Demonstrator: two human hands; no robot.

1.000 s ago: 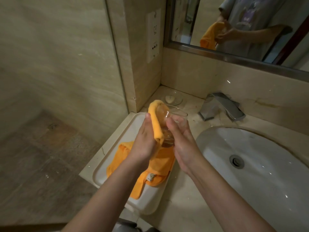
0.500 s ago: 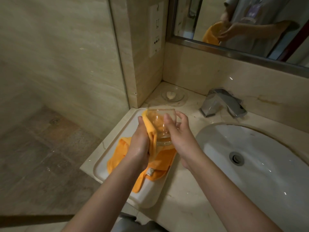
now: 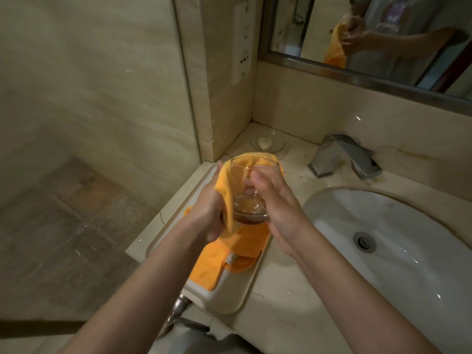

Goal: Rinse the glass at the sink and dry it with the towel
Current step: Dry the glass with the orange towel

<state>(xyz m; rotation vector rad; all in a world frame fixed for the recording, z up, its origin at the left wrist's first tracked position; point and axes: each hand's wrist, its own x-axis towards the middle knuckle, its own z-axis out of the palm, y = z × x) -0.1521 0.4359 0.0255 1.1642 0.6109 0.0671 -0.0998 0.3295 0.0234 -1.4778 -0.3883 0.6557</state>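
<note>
A clear round glass (image 3: 249,198) is held upright above the white tray (image 3: 229,297), left of the sink (image 3: 398,251). My right hand (image 3: 278,203) grips its right side, thumb on the near wall. My left hand (image 3: 212,208) holds the orange towel (image 3: 223,186) against the glass's left side. The towel wraps round behind the rim, and its lower end lies on the tray.
A chrome faucet (image 3: 344,155) stands behind the sink on the marble counter (image 3: 281,315). A glass soap dish (image 3: 267,143) sits in the back corner. A mirror (image 3: 370,34) hangs above. A glass shower partition (image 3: 189,80) borders the counter's left edge.
The glass has been turned from tilted to upright, and the towel has slid from over the rim round to its left and back side. Both hands stay on the glass.
</note>
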